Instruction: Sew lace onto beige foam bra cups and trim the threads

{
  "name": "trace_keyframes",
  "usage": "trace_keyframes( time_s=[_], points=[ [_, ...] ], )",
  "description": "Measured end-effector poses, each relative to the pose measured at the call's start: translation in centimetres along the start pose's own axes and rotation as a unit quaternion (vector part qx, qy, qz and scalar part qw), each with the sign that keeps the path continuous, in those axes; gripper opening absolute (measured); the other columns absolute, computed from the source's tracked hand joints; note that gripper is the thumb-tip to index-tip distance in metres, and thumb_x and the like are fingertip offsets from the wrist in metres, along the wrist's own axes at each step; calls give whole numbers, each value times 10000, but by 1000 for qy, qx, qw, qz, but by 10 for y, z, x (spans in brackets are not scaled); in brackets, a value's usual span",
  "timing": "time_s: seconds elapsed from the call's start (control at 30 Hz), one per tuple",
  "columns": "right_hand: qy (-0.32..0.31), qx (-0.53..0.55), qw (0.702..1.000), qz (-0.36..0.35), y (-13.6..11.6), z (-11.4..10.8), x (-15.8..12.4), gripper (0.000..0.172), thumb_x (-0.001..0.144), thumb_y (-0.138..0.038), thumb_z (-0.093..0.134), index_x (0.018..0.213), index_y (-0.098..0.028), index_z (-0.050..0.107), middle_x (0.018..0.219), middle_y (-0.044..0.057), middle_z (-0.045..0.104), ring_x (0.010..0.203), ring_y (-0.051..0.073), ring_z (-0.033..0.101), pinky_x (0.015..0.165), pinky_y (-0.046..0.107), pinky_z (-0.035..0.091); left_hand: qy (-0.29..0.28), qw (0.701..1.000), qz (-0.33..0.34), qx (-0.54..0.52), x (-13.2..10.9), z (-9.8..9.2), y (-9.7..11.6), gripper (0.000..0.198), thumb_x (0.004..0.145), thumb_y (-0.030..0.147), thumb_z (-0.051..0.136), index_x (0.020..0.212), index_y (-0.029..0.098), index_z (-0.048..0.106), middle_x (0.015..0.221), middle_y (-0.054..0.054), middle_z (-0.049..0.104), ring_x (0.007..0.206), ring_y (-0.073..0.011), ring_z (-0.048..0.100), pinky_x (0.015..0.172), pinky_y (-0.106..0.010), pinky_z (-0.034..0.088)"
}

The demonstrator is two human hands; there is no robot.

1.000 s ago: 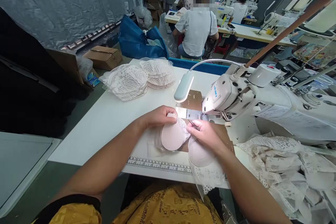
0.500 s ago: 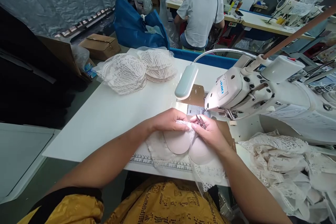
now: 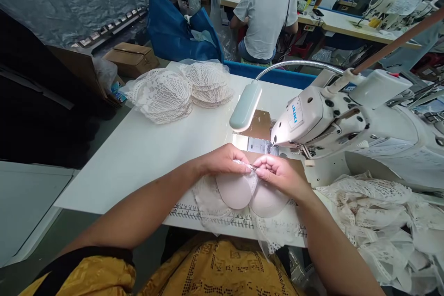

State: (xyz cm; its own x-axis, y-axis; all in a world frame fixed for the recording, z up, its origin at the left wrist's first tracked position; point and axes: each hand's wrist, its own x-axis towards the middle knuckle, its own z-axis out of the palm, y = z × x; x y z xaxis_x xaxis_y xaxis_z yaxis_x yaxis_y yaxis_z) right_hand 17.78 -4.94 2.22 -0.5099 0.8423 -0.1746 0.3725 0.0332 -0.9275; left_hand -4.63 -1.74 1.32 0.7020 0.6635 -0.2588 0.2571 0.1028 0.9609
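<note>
A white lace bra (image 3: pixel 236 189) with smooth moulded cups hangs over the near edge of the table. My left hand (image 3: pixel 229 159) pinches the upper edge of the bra near its middle, fingers closed on the lace. Close beside it, my right hand (image 3: pixel 277 173) is closed on small metal thread snips (image 3: pixel 254 166), whose tips point left at the edge of the bra between the two hands. Most of the snips are hidden by my right fingers.
A sewing machine (image 3: pixel 312 120) stands to the right, with a lamp (image 3: pixel 246 106) on a bent neck. Stacked lace pieces (image 3: pixel 166 95) lie at the far left. A lace heap (image 3: pixel 381 222) is at the right. Beyond, a person (image 3: pixel 265 18) sits at another table.
My right hand has turned the snips from pointing up and away to pointing left, with their tips now at the bra's edge. My left hand keeps its hold.
</note>
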Motion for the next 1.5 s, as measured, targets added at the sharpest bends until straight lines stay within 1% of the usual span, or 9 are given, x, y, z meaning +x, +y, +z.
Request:
trace_keyframes(
  time_s=[0.43, 0.53, 0.63, 0.7, 0.77, 0.93, 1.1, 1.27, 1.5],
  points=[
    [54, -85, 995, -24, -6, 7, -1, 150, 888, -311, 566, 834, -208, 661, 827, 16, 673, 778, 173, 608, 698, 307, 452, 3, 999, -6, 38, 1, 2, 0, 287, 741, 414, 703, 704, 130, 680, 656, 8, 564, 624, -103, 476, 537, -206, 322],
    [77, -30, 997, -6, -3, 11, 1, 188, 875, -369, 575, 952, -209, 638, 831, 25, 657, 751, 179, 602, 675, 316, 469, -5, 999, 0, 40, 3, 4, -2, 282, 771, 415, 677, 750, 134, 689, 707, -11, 606, 674, -124, 518, 584, -219, 363],
    [53, 5, 998, 17, -5, 15, 4, 286, 820, -377, 646, 1050, -208, 623, 888, 36, 662, 792, 193, 610, 695, 322, 489, -35, 997, 30, 58, 1, 1, 0, 240, 796, 377, 646, 807, 140, 685, 786, -23, 636, 738, -144, 550, 634, -230, 387],
    [48, -37, 998, 24, -7, 15, 5, 162, 827, -346, 633, 905, -205, 651, 847, 32, 661, 790, 196, 597, 699, 323, 474, -74, 991, 30, 109, -5, -6, 4, 197, 768, 326, 664, 859, 152, 673, 819, -14, 631, 737, -143, 547, 615, -223, 374],
    [58, -85, 994, 26, -8, 13, 4, 188, 865, -322, 573, 727, -203, 615, 745, 16, 627, 726, 181, 560, 655, 309, 438, -91, 981, 2, 172, -14, -16, 8, 184, 730, 273, 674, 874, 160, 656, 798, 1, 612, 692, -135, 527, 570, -216, 345],
    [-46, -59, 997, 28, -7, 10, 2, 284, 915, -354, 515, 677, -207, 570, 689, -12, 582, 641, 145, 511, 586, 274, 385, -8, 984, -28, 177, -30, -36, 16, 237, 740, 263, 637, 953, 161, 659, 853, -11, 634, 745, -156, 554, 610, -215, 374],
    [51, 53, 997, 19, -2, 20, 8, 245, 878, -411, 584, 1031, -222, 622, 957, 33, 654, 835, 184, 591, 725, 304, 468, 32, 991, 32, 126, -25, -25, 14, 315, 769, 300, 660, 1060, 179, 657, 984, -26, 666, 854, -176, 593, 711, -237, 421],
    [65, 19, 998, -21, -2, 26, 10, 201, 868, -382, 601, 782, -201, 597, 723, -8, 589, 682, 157, 528, 635, 283, 426, 60, 990, 63, 113, -18, -10, 8, 286, 796, 344, 659, 1042, 198, 657, 991, -22, 663, 906, -185, 594, 753, -252, 427],
    [123, -24, 992, -33, -6, 24, 5, 216, 912, -365, 526, 793, -205, 608, 747, 6, 620, 717, 173, 549, 650, 286, 419, 49, 998, 12, 46, -12, -4, 6, 259, 774, 390, 675, 836, 141, 647, 774, -6, 607, 716, -148, 556, 612, -227, 408]
  ],
)
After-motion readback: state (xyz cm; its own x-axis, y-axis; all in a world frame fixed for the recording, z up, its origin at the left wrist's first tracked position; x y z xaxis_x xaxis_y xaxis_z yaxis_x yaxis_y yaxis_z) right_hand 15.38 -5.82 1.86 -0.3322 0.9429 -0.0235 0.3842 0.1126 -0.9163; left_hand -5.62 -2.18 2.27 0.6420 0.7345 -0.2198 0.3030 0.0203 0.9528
